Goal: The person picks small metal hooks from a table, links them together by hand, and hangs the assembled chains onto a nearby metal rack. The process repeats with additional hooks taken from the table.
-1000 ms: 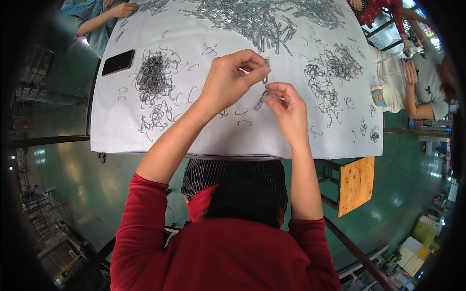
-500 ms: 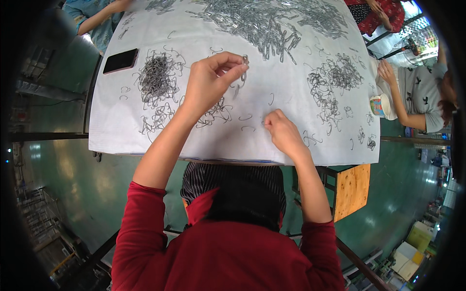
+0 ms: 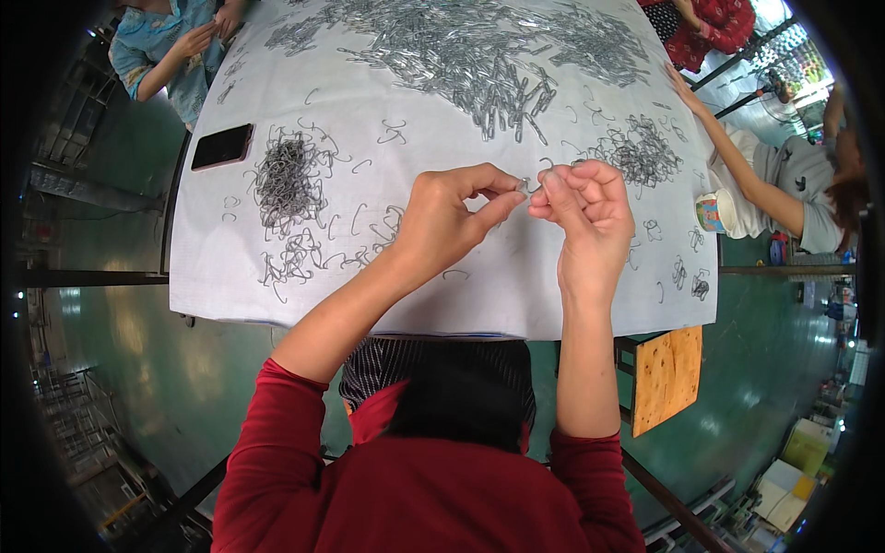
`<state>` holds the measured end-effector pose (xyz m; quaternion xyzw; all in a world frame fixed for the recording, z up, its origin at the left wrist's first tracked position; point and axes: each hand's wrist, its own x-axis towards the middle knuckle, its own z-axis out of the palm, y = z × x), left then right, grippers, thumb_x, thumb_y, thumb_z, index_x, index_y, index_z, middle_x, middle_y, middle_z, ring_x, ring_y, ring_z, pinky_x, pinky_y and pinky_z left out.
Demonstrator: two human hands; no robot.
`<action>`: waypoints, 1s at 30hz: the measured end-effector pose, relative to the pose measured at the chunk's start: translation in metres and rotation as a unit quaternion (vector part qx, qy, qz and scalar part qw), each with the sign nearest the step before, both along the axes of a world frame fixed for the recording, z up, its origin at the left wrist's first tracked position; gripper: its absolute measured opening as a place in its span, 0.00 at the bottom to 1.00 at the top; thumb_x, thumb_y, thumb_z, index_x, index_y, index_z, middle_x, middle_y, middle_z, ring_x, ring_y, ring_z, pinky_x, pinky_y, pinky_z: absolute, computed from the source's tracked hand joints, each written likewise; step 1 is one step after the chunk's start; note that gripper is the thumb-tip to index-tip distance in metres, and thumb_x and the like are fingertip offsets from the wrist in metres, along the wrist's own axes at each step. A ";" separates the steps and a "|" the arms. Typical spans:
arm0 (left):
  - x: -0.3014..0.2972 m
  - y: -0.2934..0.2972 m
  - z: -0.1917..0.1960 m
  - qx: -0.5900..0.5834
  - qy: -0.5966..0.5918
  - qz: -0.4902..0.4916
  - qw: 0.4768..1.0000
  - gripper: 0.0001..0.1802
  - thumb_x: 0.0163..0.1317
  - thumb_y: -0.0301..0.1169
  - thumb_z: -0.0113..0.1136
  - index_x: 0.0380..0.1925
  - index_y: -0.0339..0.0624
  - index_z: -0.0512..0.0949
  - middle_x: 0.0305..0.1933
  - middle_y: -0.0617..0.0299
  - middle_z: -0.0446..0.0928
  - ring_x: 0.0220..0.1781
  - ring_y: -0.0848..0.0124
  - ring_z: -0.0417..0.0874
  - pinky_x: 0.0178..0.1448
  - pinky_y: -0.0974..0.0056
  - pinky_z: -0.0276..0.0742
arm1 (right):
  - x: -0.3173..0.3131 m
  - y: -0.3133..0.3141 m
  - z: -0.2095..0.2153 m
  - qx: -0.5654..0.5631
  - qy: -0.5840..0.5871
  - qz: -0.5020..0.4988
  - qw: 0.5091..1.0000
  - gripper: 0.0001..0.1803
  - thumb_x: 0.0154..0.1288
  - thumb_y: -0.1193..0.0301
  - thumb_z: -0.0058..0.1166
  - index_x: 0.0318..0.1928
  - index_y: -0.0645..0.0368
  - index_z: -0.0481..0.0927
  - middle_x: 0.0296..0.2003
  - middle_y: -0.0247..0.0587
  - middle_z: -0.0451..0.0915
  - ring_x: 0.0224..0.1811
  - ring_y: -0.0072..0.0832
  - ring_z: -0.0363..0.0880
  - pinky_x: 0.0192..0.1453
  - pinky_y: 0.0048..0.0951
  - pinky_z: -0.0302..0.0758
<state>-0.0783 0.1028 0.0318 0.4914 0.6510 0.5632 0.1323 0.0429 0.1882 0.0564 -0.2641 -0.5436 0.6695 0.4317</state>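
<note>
Above the middle of the table my hands meet, almost fingertip to fingertip. My left hand point(image 3: 454, 210) is closed in a pinch on a small shiny metal clip point(image 3: 525, 185), mostly hidden by the fingers. Thumb and index finger of my right hand point(image 3: 590, 217) are pinched together beside it, with the other fingers curled. A thin bent wire hook seems to be between them, though little of it shows. Loose wire hooks point(image 3: 300, 255) lie scattered left of my left hand, beside a dense dark heap of hooks point(image 3: 289, 175).
A large pile of elongated metal clips point(image 3: 442, 55) covers the far side. Another heap of wire hooks point(image 3: 641, 157) lies at the right. A phone point(image 3: 222, 147) rests at the left edge. Co-workers sit around; one at the right is near a paper tub point(image 3: 710, 213). A wooden stool point(image 3: 666, 382) stands below.
My right hand has risen from the table to meet my left hand, turning palm up. My left hand has moved right and nearer. The right-hand co-worker's arm now reaches farther along the table edge.
</note>
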 end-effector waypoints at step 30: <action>-0.036 0.148 -0.059 -0.068 0.035 -0.117 0.990 0.07 0.61 0.23 0.61 0.38 0.32 0.77 0.34 0.55 0.83 0.33 0.69 0.85 0.37 0.67 0.79 | 0.056 0.014 -0.001 0.109 0.006 -0.079 0.991 0.09 0.64 0.82 0.57 0.41 0.62 0.71 0.38 0.39 0.80 0.35 0.21 0.81 0.37 0.22 0.80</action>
